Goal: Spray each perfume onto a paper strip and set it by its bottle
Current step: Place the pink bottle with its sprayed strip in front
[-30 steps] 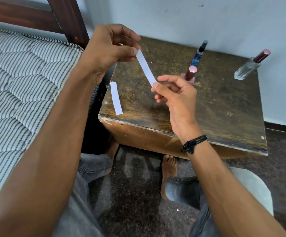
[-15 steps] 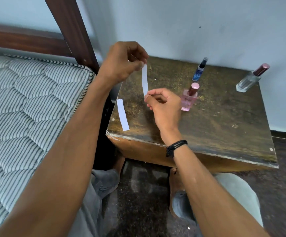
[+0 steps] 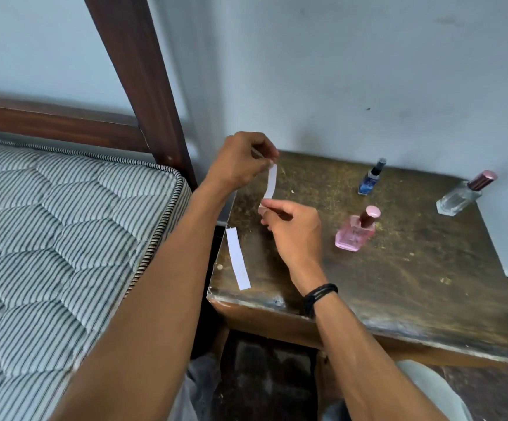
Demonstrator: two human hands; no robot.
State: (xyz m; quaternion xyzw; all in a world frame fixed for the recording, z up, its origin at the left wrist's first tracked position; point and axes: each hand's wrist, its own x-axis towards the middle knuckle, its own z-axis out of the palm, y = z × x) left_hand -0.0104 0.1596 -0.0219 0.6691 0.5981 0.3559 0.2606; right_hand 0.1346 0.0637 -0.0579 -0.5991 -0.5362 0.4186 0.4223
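A white paper strip (image 3: 270, 185) hangs nearly upright over the table's left side. My left hand (image 3: 241, 161) pinches its top end and my right hand (image 3: 294, 228) pinches its bottom end. A second paper strip (image 3: 238, 258) lies flat near the table's left edge. Three perfume bottles stand on the table: a pink bottle (image 3: 355, 233) just right of my right hand, a small blue bottle (image 3: 370, 178) behind it, and a clear bottle (image 3: 462, 196) with a mauve cap at the far right.
The worn wooden table (image 3: 413, 284) stands against a pale wall. A striped mattress (image 3: 49, 244) and a dark wooden bedpost (image 3: 143, 86) are on the left. My knees and a dark floor show below the table's front edge.
The strip has turned from slanted to nearly upright as both hands moved closer together. The view has pulled back and tilted up, showing more wall.
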